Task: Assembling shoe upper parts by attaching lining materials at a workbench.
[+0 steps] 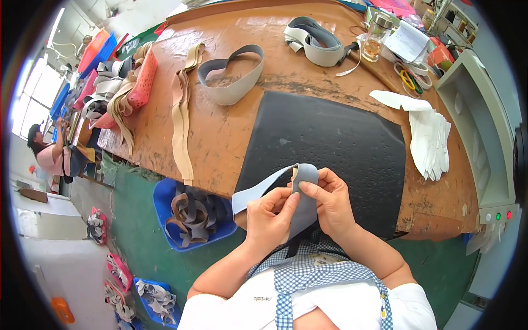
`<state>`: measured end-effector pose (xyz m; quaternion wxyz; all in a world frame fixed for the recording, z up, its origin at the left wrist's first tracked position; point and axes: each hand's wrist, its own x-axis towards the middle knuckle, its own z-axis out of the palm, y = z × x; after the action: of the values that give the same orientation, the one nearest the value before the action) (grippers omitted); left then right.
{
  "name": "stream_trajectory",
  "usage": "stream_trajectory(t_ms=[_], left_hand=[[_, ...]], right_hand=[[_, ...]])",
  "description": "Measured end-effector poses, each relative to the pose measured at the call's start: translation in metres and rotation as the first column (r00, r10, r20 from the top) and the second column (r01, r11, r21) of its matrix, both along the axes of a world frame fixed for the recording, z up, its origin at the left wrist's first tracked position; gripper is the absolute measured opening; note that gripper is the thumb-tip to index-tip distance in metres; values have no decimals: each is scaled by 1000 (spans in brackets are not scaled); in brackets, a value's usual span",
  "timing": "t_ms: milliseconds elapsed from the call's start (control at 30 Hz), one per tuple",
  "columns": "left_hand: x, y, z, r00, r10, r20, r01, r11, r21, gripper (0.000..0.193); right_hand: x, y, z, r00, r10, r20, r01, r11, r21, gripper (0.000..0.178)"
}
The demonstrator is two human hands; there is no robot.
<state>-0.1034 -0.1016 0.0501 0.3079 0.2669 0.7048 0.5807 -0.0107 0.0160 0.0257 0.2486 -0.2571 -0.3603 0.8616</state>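
A grey-blue strip of flat material (258, 191), like leather or fabric, is bent into a loop in front of my body. My left hand (268, 217) grips it on its left side, thumb and fingers pinched close to an edge. My right hand (331, 201) pinches the same strip, its thumb pressing on the front face near the top fold. Both thumbs are nearly side by side. A beige inner face shows inside the fold. The strip is held over the near edge of a black mat (324, 129) on the brown worktable (214, 148).
A grey band loop (231, 91), beige strips (180, 121) and rolled strips (322, 52) lie on the table. White pieces (429, 140) and a glass jar (378, 36) are at right, beside a grey machine (467, 126). A blue bin (160, 209) stands below left; a person (49, 148) sits far left.
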Motion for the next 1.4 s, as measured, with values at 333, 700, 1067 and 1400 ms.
stream_trajectory(t_ms=[333,700,1067,1400], left_hand=[[3,-12,-12,1000,-30,-2,30,999,-21,14],[-75,-52,-10,727,-202,-656,-99,915,-391,41],[-185,86,20,973,-219,-75,175,909,-377,47],[-156,64,-8,948,115,298,-127,992,21,50]], right_hand=[[-6,0,12,999,-8,47,6,998,57,24],[-11,57,83,946,317,67,-319,948,10,47],[-49,166,40,857,-498,134,-22,225,974,36],[-20,60,8,880,-181,439,-468,-181,865,25]])
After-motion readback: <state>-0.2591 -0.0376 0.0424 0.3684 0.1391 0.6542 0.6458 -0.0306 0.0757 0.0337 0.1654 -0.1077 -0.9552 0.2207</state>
